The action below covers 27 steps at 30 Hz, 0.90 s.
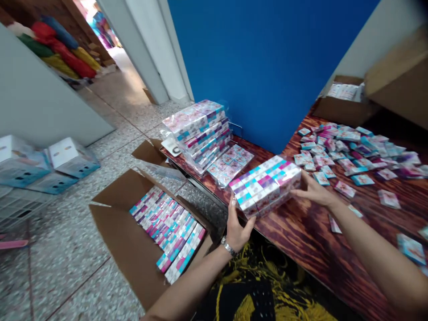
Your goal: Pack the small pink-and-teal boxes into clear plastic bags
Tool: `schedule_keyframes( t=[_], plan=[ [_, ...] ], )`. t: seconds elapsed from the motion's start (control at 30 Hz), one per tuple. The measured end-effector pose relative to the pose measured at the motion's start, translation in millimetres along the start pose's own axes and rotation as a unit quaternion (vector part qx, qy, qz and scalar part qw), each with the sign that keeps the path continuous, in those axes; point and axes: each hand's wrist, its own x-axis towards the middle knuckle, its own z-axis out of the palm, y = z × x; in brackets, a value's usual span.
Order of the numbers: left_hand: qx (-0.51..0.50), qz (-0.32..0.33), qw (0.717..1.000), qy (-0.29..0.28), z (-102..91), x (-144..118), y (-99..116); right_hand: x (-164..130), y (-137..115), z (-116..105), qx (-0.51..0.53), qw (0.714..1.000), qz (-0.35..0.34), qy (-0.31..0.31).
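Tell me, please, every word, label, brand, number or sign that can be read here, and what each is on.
No text can be read for certain.
Held pack: print too small and blurred.
Loose boxes: too small.
Stacked packs: too small, under shiny film.
Carton packs: too small.
White boxes on the floor: marks too blurred.
White card: dark mark, unclear.

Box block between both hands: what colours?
The block is patched white, blue, magenta and purple; head view shows it best.

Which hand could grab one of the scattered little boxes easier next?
Probably the right hand: it's nearer the scattered boxes. The left hand is farther, nearer the carton. Both are holding the block.
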Motion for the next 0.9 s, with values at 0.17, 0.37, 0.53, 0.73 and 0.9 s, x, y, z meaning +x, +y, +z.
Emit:
schedule_keyframes(
  t=[0.17,0.37,0.53,0.73,0.9],
  plan=[
    [0.090,0.113,0.988,-0.058,-5.7,-13.5,-6.7,-40.0,28.8,5.4,0.022,0.999,0.041,-0.028],
    [0.211,0.223,0.949,-0.075,-29.0,51.4,58.5,-37.6,25.6,3.6,0.056,0.997,0.018,-0.043],
    [0.305,0.153,0.901,-0.268,11.2,105.7,77.7,-41.6,24.7,3.1,0.033,0.998,0.006,-0.044],
    [0.378,0.163,0.862,-0.297,34.1,81.9,83.0,-61.6,40.8,6.5,0.008,0.999,0.003,-0.036],
    [0.385,0.134,0.856,-0.316,13.1,78.0,98.1,-70.5,24.4,11.8,0.003,0.999,0.023,-0.027]
  ],
)
